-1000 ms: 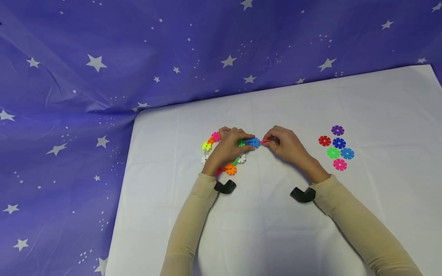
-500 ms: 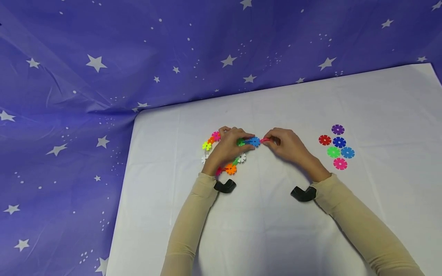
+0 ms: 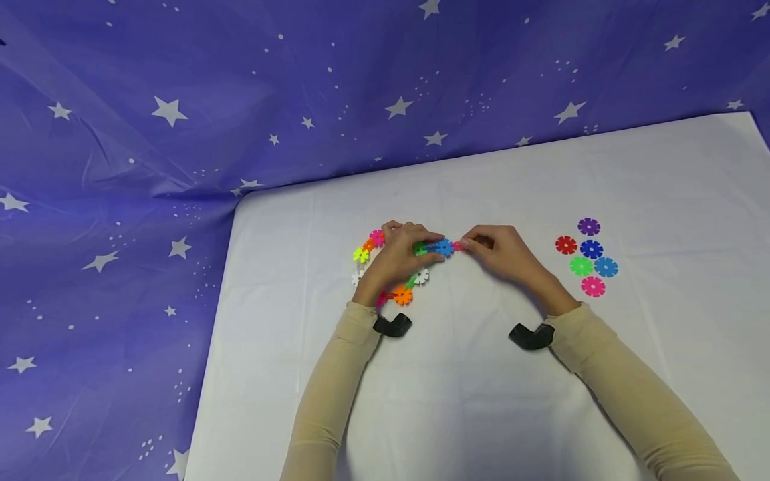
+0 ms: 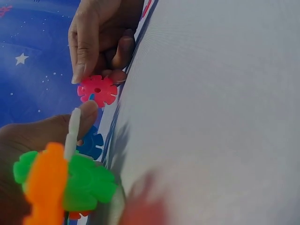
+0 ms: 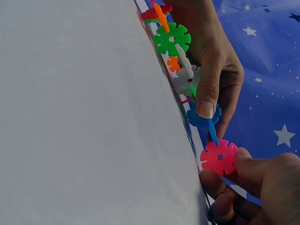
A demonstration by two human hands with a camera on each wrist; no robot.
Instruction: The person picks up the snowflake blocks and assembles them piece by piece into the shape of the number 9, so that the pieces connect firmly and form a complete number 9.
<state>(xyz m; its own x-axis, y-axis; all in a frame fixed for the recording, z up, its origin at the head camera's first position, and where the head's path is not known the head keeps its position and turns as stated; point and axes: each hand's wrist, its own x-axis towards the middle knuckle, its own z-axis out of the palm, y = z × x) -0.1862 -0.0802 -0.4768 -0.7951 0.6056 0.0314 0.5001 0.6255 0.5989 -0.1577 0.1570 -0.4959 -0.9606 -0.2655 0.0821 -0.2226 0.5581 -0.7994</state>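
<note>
A chain of notched plastic interlocking discs curves under and around my left hand (image 3: pixel 400 254). Its thumb and fingers pinch a blue disc (image 5: pixel 199 118) near the chain's end. In the right wrist view, a second blue disc (image 5: pixel 213 132), seen edge-on, runs from there to a pink disc (image 5: pixel 218 161). My right hand (image 3: pixel 502 250) pinches that pink disc by its outer edge, between thumb and fingertips. The blue piece's tip meets the pink disc's rim. Green disc (image 5: pixel 168 43) and orange disc (image 4: pixel 47 180) pieces hang elsewhere along the chain; my left hand hides part of it.
Loose discs lie to the right on the white table (image 3: pixel 457 374): purple (image 3: pixel 589 227), red (image 3: pixel 566 245), dark blue (image 3: pixel 592 249), light green (image 3: pixel 581 266), light blue (image 3: pixel 605 267) and pink (image 3: pixel 593 286). A purple star-patterned cloth (image 3: pixel 337 80) hangs behind the table.
The pink disc has turned from edge-on to showing more of its face. My right hand has rotated and lowered slightly with it; my left hand has stayed in place.
</note>
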